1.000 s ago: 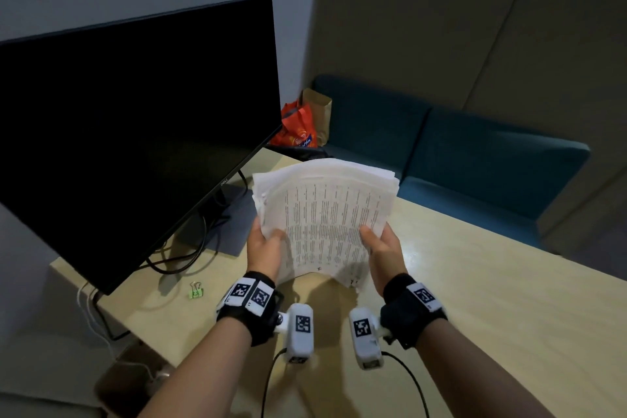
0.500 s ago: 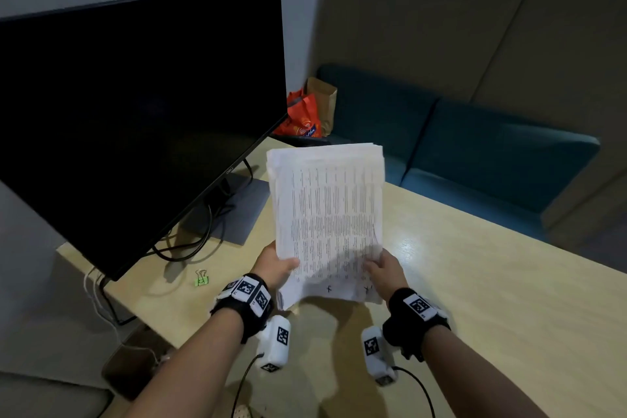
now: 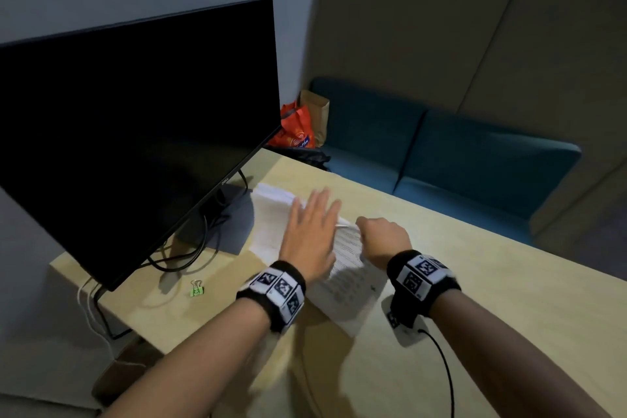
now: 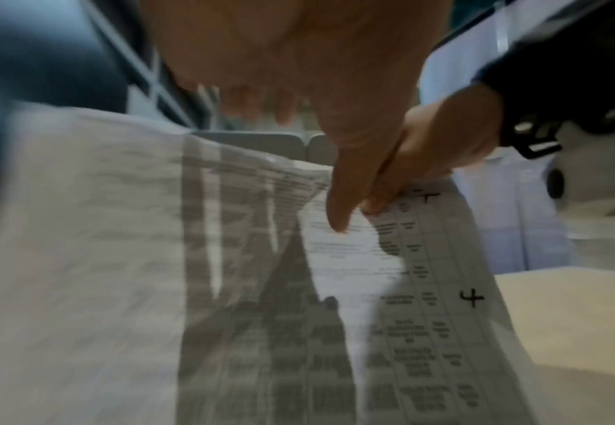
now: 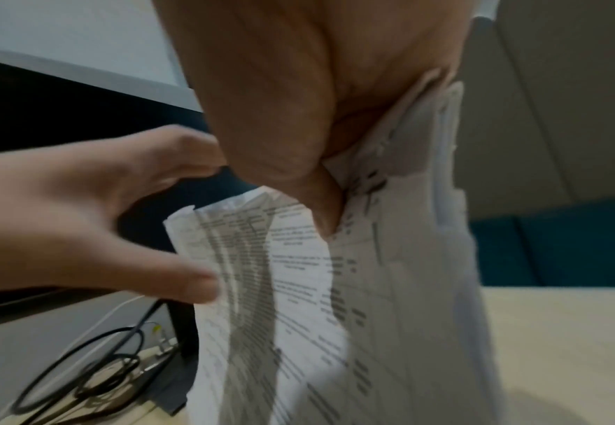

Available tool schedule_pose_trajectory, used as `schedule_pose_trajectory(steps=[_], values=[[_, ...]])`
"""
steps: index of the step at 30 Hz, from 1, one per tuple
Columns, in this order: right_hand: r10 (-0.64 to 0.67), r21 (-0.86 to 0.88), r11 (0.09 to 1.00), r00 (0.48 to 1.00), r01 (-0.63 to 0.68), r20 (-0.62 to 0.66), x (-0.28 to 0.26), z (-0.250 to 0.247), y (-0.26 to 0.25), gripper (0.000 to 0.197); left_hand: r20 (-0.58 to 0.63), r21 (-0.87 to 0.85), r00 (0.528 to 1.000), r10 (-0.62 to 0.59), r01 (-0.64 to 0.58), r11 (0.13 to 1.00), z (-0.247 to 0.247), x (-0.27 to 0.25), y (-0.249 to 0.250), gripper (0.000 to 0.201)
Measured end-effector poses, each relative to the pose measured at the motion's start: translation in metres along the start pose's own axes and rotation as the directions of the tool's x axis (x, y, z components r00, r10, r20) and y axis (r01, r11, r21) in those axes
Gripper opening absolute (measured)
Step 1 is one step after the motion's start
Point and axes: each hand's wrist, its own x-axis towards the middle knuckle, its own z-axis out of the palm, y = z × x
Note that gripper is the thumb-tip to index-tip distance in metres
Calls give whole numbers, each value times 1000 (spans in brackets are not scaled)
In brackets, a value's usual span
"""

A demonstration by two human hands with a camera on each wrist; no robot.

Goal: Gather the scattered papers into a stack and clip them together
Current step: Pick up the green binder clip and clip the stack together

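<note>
Left hand [image 3: 310, 234] flat, fingers spread over papers [image 3: 346, 278], right hand [image 3: 383, 236] curled, gripping sheets' edge

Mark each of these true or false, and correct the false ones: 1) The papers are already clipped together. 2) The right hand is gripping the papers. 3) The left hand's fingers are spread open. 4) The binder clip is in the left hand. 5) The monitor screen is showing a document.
1) False. No clip shows on the papers; the green binder clip lies on the table near the monitor's cables.
2) True. The right hand pinches the papers' edge, as the right wrist view shows.
3) True. The left hand has its fingers straight and spread over the papers.
4) False. The left hand holds nothing; the clip lies apart on the table.
5) False. The monitor screen is black.
</note>
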Motion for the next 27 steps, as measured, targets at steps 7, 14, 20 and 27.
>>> schedule_pose_trajectory(steps=[7,14,20,27], values=[[-162,-168,975,982,144,-101,-16,-32,-14,21,375,80,922,98,-138,987,-49,55,4,44],[-246,-36,969,930,245,-273,-15,-58,10,15,440,-177,887,141,-68,982,-59,49,-9,38],[42,607,793,989,54,-143,-5,-59,53,30,438,-626,899,-13,316,713,-61,14,-35,28],[-102,400,916,983,34,151,-1,-35,42,19,603,-664,783,-151,598,449,-10,-38,-52,71]])
